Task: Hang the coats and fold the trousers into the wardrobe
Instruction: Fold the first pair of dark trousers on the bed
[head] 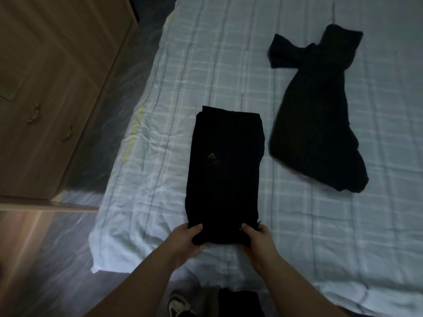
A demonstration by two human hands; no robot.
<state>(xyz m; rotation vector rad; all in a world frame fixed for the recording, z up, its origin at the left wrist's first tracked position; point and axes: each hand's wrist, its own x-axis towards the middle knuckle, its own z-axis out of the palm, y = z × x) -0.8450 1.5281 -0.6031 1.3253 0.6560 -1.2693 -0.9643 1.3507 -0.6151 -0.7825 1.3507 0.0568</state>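
Black trousers [225, 172], folded into a long rectangle with a small triangular logo, lie on the bed near its front edge. My left hand [186, 240] grips their near left corner, thumb on top. At the near right corner my right hand [257, 237] grips the fabric the same way. A second dark garment [318, 115] lies crumpled and unfolded on the bed to the right, farther back. The wooden wardrobe [57, 88] stands on the left, its doors closed, with metal handles [33, 115].
The bed [229, 72] has a pale blue checked sheet and fills the middle and right. A narrow strip of grey floor [119, 92] runs between bed and wardrobe. A shoe [179, 304] and a dark cloth [240, 303] lie by my feet.
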